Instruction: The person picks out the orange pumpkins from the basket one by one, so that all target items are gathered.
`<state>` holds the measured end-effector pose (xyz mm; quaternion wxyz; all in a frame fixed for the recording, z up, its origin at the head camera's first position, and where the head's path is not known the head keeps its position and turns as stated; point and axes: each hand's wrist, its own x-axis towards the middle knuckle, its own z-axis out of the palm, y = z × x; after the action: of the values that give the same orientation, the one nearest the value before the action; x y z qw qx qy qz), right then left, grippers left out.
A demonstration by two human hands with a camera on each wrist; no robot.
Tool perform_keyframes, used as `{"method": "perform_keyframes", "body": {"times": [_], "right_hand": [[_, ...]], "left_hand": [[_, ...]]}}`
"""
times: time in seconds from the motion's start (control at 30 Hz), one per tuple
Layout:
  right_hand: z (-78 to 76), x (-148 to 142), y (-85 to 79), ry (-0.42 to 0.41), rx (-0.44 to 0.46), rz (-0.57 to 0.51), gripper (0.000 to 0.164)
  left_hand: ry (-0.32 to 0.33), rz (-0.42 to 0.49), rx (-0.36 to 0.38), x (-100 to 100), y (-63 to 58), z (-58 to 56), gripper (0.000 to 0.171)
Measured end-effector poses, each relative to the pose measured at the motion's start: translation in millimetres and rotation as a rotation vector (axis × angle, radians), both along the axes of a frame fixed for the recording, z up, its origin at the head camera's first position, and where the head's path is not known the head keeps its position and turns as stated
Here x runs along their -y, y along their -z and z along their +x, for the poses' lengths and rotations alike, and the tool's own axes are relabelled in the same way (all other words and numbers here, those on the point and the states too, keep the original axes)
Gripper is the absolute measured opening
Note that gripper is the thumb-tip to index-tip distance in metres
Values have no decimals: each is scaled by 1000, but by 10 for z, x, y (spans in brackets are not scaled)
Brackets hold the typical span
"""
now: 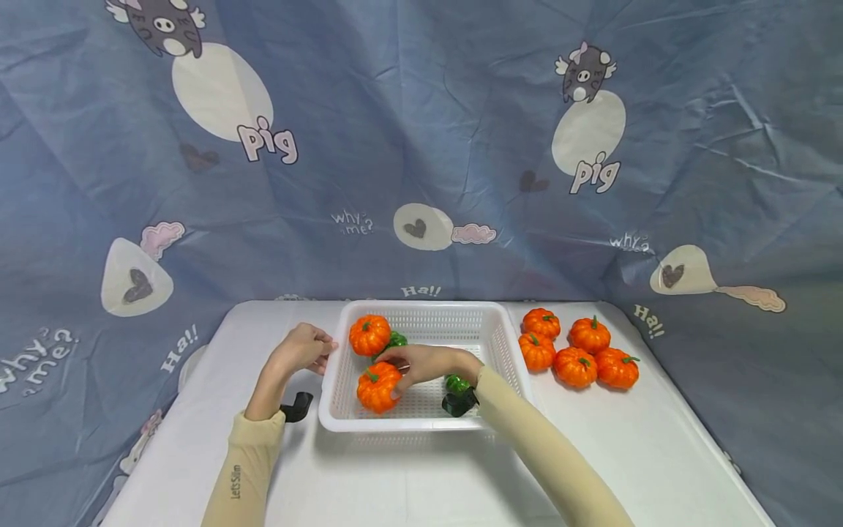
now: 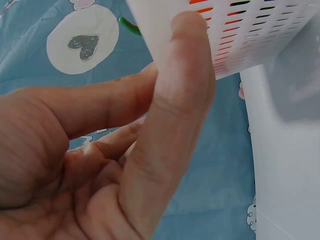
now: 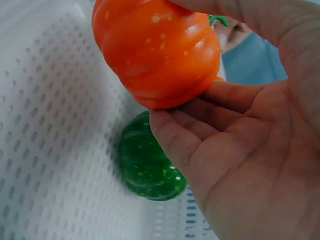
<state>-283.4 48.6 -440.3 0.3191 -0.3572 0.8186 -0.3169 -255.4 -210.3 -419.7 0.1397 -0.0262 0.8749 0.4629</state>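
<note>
My right hand (image 1: 421, 366) holds an orange toy pumpkin (image 1: 377, 389) with a green stem inside a white perforated plastic basket (image 1: 421, 424). In the right wrist view, the fingers and thumb curl round this pumpkin (image 3: 157, 55), and a green pumpkin (image 3: 150, 165) sits below it on the basket floor. My left hand (image 1: 306, 347) pinches the basket's left rim between thumb and forefinger, seen close at the basket wall (image 2: 250, 35). Another orange pumpkin (image 1: 369, 335) lies at the basket's back left. Green pumpkins (image 1: 456, 384) are partly hidden by my right hand and wrist.
Several orange pumpkins (image 1: 576, 367) are grouped on the white table (image 1: 408, 483), just right of the basket. A blue cloth (image 1: 408, 146) with pig prints hangs behind the table and along its sides.
</note>
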Motion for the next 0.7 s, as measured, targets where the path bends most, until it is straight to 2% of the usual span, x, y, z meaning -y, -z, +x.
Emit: {"method": "perform_keyframes", "body": {"times": [0.27, 0.4, 0.57, 0.7], "right_hand": [[60, -226, -132, 0, 12, -93, 66], [108, -345, -171, 13, -17, -123, 67], [166, -555, -204, 78, -14, -179, 69], [205, -816, -243, 145, 3, -264, 71]], "left_hand": [[-2, -2, 1, 1, 2, -13, 31], [-4, -8, 5, 6, 2, -17, 32], [-7, -9, 4, 0, 12, -14, 32], [-3, -10, 8, -8, 9, -15, 33]]}}
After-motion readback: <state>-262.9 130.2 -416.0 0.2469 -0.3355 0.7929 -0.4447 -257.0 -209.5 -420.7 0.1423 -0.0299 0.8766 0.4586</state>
